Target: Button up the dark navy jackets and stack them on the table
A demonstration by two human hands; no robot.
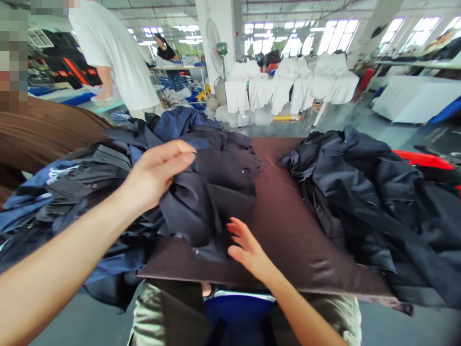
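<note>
**Checker:** State the position of the garment

**Operator:** The garment (212, 202) lies half on the left pile (72, 192) and half on the board (288, 226), with its lower edge bunched near the front of the board. The right pile (378, 202) sits well apart from it, across a bare strip of board

**Checker:** State the hands

**Operator:** My left hand (154, 175) is closed over a fold at the top of the garment, fingers curled on the cloth; the thumb is hidden beneath. My right hand (248, 250) is open with fingers spread, fingertips touching the lower edge, and it grips nothing

**Checker:** What makes this step go well?

**Operator:** In my judgement:
1. Grip one layer only with the left hand, so that neighbouring pieces stay on the pile
2. Press the right palm flat on the lower edge to anchor it
3. Draw the cloth toward the bare strip, clear of both piles
</note>
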